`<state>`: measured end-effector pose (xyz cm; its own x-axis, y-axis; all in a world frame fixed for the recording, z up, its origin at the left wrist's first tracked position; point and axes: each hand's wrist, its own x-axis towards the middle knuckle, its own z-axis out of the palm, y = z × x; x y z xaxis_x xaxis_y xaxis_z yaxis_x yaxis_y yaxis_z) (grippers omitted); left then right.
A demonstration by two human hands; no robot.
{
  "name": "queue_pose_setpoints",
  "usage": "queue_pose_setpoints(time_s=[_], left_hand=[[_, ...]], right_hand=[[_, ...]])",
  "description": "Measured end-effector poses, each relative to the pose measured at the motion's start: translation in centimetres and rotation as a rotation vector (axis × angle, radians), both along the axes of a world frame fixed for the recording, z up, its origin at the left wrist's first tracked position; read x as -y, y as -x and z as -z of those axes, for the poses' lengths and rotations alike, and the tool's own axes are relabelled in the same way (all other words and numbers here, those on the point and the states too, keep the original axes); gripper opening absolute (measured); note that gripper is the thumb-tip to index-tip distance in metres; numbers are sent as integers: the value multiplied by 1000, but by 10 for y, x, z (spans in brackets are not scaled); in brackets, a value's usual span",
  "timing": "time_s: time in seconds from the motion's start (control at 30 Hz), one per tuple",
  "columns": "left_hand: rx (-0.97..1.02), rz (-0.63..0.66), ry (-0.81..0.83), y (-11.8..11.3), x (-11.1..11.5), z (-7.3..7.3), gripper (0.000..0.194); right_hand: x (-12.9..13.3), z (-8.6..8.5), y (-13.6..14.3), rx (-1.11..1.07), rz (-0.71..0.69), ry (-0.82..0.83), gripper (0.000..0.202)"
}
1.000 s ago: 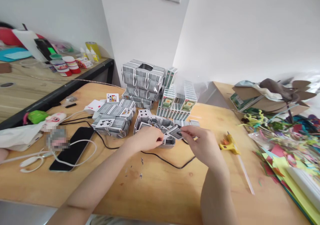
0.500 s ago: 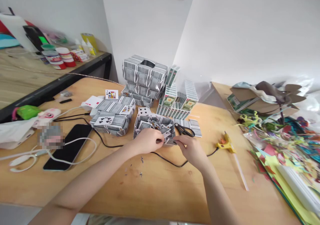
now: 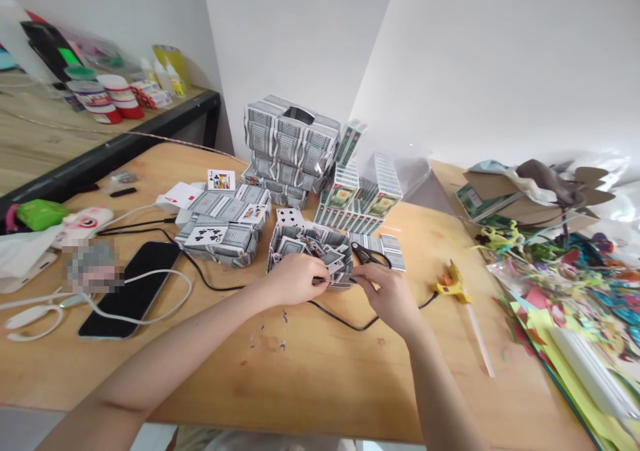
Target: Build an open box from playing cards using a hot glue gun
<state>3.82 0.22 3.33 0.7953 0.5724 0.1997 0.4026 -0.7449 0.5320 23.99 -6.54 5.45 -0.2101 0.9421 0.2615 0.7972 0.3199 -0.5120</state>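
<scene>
A box built of grey-backed playing cards (image 3: pixel 273 249) stands at the table's middle, filled with a heap of cards and cut card pieces (image 3: pixel 313 245). My left hand (image 3: pixel 299 279) is at its front edge, fingers curled together; what they pinch is hidden. At the box's front right corner my right hand (image 3: pixel 387 294) has thumb and forefinger pinched on something small and dark that I cannot make out. Just beyond that hand, black-handled scissors (image 3: pixel 371 256) lie partly on flat cards (image 3: pixel 393 251). A spade card (image 3: pixel 290 217) lies behind the box.
Card-covered blocks (image 3: pixel 225 237) sit at left, a taller card structure (image 3: pixel 290 137) behind. Stacked green card packs (image 3: pixel 345 197) stand beside it. A yellow glue gun (image 3: pixel 453 287) lies right, its black cable (image 3: pixel 345 325) crossing the table. A phone (image 3: pixel 133 291) lies left; paper scraps (image 3: pixel 565 291) fill the far right.
The camera view has shifted slightly. Both hands stay at the front of the card box, with my right hand moved a little to the right.
</scene>
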Motion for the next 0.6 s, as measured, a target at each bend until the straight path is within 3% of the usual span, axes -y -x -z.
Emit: queue_pose_setpoints(time_s=[0.6], left_hand=[[-14,5,3,0,0,-3,19]], right_hand=[[-1,4,8,21,28,59,20]])
